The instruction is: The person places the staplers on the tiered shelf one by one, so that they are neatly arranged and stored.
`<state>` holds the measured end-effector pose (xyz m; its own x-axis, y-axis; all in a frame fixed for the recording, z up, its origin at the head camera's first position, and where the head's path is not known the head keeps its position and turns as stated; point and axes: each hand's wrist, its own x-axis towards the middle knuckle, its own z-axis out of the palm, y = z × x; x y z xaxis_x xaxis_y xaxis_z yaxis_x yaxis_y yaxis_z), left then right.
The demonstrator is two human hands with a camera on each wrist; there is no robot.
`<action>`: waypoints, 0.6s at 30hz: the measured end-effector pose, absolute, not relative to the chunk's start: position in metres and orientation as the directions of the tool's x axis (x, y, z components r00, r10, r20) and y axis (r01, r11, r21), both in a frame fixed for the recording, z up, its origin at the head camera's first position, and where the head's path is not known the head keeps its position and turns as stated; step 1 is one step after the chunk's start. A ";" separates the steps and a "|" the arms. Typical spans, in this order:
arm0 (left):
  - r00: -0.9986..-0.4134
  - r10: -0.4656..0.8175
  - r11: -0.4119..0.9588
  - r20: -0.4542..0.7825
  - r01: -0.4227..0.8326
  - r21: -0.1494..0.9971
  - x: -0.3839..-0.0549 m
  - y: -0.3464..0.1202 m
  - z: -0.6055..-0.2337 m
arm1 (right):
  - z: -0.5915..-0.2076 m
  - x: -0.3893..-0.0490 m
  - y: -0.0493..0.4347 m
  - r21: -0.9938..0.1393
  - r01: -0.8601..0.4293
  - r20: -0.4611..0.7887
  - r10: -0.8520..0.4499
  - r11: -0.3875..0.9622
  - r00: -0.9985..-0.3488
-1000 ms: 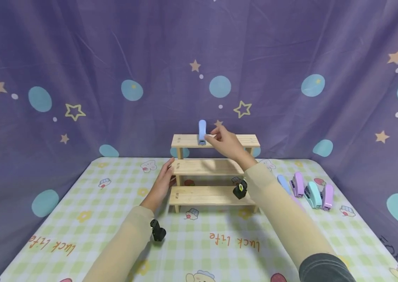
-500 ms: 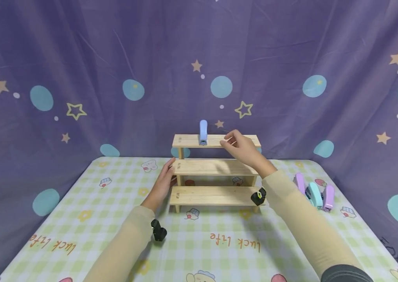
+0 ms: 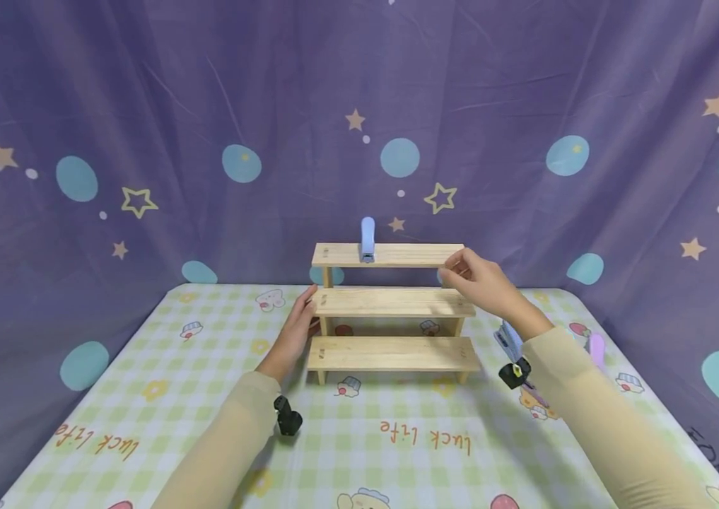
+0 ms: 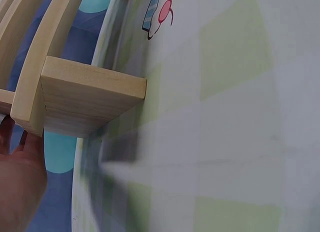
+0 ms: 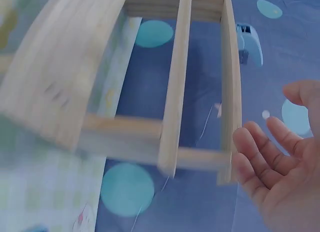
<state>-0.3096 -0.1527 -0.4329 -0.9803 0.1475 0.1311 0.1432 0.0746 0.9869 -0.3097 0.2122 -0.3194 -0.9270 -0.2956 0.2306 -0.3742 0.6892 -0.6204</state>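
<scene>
A light blue stapler [image 3: 367,239] stands near the middle of the top tier of a three-tier wooden rack [image 3: 391,353]. My left hand [image 3: 295,322] rests against the left end of the rack by the middle tier, its fingers extended; the rack end partly hides their tips. By the right end of the top tier is my right hand [image 3: 480,283], palm bare and fingers loosely bent, holding nothing. The right wrist view shows its fingertips [image 5: 245,137] close to the top board's end, with the stapler [image 5: 249,44] farther along that board.
On the right of the checked tablecloth [image 3: 206,424] lie more staplers, a blue one [image 3: 508,339] and a purple one [image 3: 597,348], partly covered by the right forearm. A patterned purple curtain [image 3: 308,106] hangs behind the table.
My right hand has drawn away from the blue stapler and moved right and slightly down to the end of the top tier. The stapler and my left hand have stayed in place.
</scene>
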 end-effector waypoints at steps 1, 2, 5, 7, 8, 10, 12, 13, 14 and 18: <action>-0.981 0.145 0.081 0.130 0.142 0.987 -0.309 -0.153 -0.433 | -0.321 -0.308 0.217 -0.622 -0.370 0.225 -0.295 0.690 -0.929; -0.981 0.147 0.084 0.129 0.143 0.986 -0.309 -0.153 -0.432 | -0.322 -0.307 0.223 -0.622 -0.367 0.221 -0.294 0.692 -0.930; -0.982 0.147 0.097 0.117 0.132 0.987 -0.307 -0.154 -0.430 | -0.325 -0.301 0.238 -0.612 -0.355 0.211 -0.287 0.706 -0.934; -0.982 0.147 0.092 0.116 0.131 0.987 -0.307 -0.154 -0.429 | -0.327 -0.296 0.248 -0.606 -0.344 0.203 -0.278 0.718 -0.939; -0.983 0.151 0.087 0.109 0.123 0.989 -0.306 -0.154 -0.428 | -0.328 -0.294 0.253 -0.596 -0.339 0.201 -0.273 0.728 -0.941; -0.983 0.154 0.081 0.104 0.117 0.990 -0.306 -0.154 -0.427 | -0.329 -0.289 0.263 -0.583 -0.323 0.189 -0.263 0.745 -0.946; -0.982 0.157 0.079 0.102 0.116 0.990 -0.306 -0.154 -0.427 | -0.330 -0.283 0.272 -0.572 -0.316 0.181 -0.260 0.757 -0.949; -0.983 0.157 0.081 0.100 0.114 0.990 -0.305 -0.154 -0.427 | -0.330 -0.280 0.275 -0.565 -0.315 0.179 -0.259 0.763 -0.949; -0.982 0.158 0.081 0.100 0.114 0.990 -0.306 -0.154 -0.427 | -0.330 -0.277 0.279 -0.562 -0.313 0.174 -0.260 0.766 -0.950; -0.983 0.146 0.096 0.113 0.128 0.987 -0.306 -0.153 -0.430 | -0.334 -0.267 0.295 -0.562 -0.321 0.156 -0.284 0.763 -0.946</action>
